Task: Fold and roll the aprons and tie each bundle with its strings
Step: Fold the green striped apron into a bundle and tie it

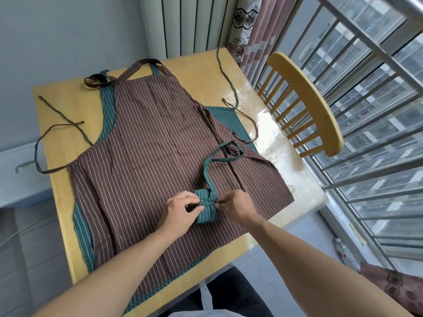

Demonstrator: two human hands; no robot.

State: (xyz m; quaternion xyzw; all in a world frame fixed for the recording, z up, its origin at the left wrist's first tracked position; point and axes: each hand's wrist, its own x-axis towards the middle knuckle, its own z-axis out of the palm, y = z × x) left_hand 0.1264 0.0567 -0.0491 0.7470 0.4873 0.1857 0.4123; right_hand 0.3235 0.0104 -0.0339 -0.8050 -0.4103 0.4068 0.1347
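Green bundle (207, 210) on brown apron (160, 156), worktop (59, 104) centre. Left hand (180, 209), right hand (237, 205) each pinch string (209, 203) ends. Risk: slack pull, knot loosens, roll unwinds.

Daylight is pouring in from the window (377, 92) on my right, glaring off the table (270, 124), while wide-angle distortion is bending the edges.

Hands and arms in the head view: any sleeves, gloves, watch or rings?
Left hand and right hand are both bare: no gloves, no rings or watch visible. Both forearms are uncovered as far as the frame shows, with no sleeve edge in view.
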